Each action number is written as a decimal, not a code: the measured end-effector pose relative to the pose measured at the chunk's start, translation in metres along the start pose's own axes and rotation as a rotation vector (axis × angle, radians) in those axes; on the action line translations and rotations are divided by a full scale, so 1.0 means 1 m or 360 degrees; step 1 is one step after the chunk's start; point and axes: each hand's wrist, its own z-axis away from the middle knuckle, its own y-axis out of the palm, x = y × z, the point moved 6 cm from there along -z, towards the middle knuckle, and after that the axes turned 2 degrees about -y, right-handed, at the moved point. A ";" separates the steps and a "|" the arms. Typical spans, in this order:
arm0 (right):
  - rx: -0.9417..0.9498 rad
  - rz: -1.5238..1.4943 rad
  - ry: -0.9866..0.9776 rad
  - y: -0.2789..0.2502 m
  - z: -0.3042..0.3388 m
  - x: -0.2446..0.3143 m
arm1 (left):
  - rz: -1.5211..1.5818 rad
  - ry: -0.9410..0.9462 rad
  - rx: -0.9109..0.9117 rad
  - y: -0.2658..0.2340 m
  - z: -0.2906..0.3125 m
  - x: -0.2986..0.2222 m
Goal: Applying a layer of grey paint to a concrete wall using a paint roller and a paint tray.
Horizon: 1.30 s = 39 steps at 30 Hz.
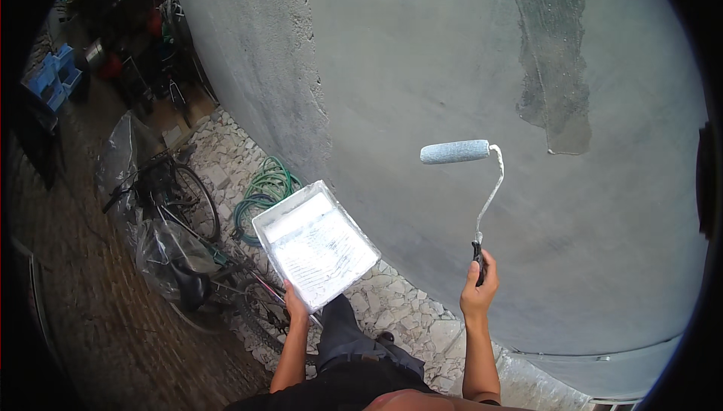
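Observation:
My right hand [480, 290] is closed round the black handle of a paint roller [455, 152]. Its bent wire frame is smeared with white, and the pale, paint-wetted sleeve lies roughly level in front of the grey plastered wall [422, 72]. Whether the sleeve touches the wall I cannot tell. Down to the left, my left hand [296, 304] grips the near edge of a paint tray [316, 245], its thumb at the rim and the other fingers hidden beneath. White paint coats the tray's ribbed slope and its far end.
A darker, rough patch [553, 57] runs down the wall's upper right. Broken stone [399, 305] covers the ground along its foot. A coiled green hose [265, 189] lies behind the tray. Left of it stands a bicycle [192, 283] partly under clear plastic, with blue crates [54, 76] farther back.

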 end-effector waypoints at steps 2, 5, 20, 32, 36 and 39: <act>0.0222 -0.0249 0.0238 0.039 0.002 -0.020 | 0.0072 0.0038 0.0012 0.003 -0.002 0.004; 0.0308 -0.0605 0.0322 0.107 0.010 -0.018 | 0.0117 0.0057 0.0077 0.000 -0.029 -0.001; 0.0083 -0.0910 0.0200 0.302 -0.045 0.095 | 0.0054 0.0158 0.0176 -0.069 -0.169 -0.060; 0.0087 -0.1295 0.0260 0.329 -0.124 0.148 | -0.0218 0.0233 -0.0059 -0.044 -0.164 -0.076; 0.0125 -0.1322 0.0318 0.328 -0.107 0.155 | -0.0246 0.0191 -0.0099 -0.042 -0.143 -0.088; 0.0168 -0.1270 0.0351 0.336 -0.092 0.162 | -0.0489 0.0168 -0.0283 -0.045 -0.142 -0.106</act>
